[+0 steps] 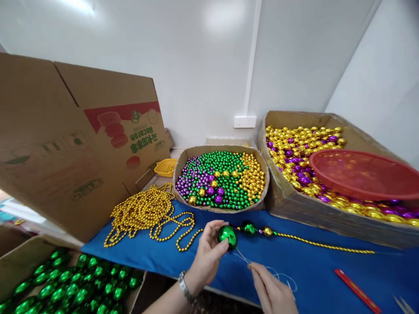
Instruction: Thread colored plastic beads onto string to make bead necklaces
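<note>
Between the thumb and fingers of my left hand [211, 248] is a large shiny green ball [227, 237]. A white string [242, 256] leaves its lower side and runs to my right hand [270, 285], whose thumb and fingertips pinch it. Loose loops of the string lie on the blue cloth nearby. From behind the green ball, a strand with a smaller green ball [249, 227], a gold ball [267, 230] and small purple beads extends right into a twisted gold cord [327, 244]. A silver band circles my left wrist.
A cardboard tray of small green, purple and gold beads [222, 208] stands ahead. Gold bead chains [144, 209] lie left of it. On the right is a large box [294, 205] with a red basket [363, 174]. Green balls [75, 283] fill a lower-left box. A red stick-shaped object [356, 290] lies front right.
</note>
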The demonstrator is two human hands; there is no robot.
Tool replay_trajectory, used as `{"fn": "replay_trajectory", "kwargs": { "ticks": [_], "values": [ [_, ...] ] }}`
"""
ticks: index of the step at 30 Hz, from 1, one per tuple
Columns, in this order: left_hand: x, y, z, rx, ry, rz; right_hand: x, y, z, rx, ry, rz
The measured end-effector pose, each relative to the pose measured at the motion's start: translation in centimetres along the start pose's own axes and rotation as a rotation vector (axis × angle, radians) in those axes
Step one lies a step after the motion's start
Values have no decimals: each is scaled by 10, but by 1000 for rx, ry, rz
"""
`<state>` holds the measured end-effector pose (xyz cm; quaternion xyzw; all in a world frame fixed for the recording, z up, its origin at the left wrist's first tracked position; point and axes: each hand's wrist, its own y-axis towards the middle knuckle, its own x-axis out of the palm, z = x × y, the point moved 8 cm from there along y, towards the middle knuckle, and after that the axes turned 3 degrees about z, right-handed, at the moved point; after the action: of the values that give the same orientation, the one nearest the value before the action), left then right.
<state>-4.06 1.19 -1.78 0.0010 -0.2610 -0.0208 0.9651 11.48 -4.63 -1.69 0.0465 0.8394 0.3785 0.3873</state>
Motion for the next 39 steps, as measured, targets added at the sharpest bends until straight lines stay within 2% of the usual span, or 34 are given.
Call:
{"fn": "replay_trajectory", "kwargs": {
  "ticks": [6,17,33,39],
  "values": [
    [-2,1,1,52,38,-18,1,-6,11,96,99,-5],
    [2,1,-4,-24,-16,-49,5,-13,18,157,217,-16],
    [2,1,-3,9,53,-48,11,-17,24,181,193,-36],
    [13,-4,-16,-46,50,-127,19,-16,22,263,234,-86]
  ]
}}
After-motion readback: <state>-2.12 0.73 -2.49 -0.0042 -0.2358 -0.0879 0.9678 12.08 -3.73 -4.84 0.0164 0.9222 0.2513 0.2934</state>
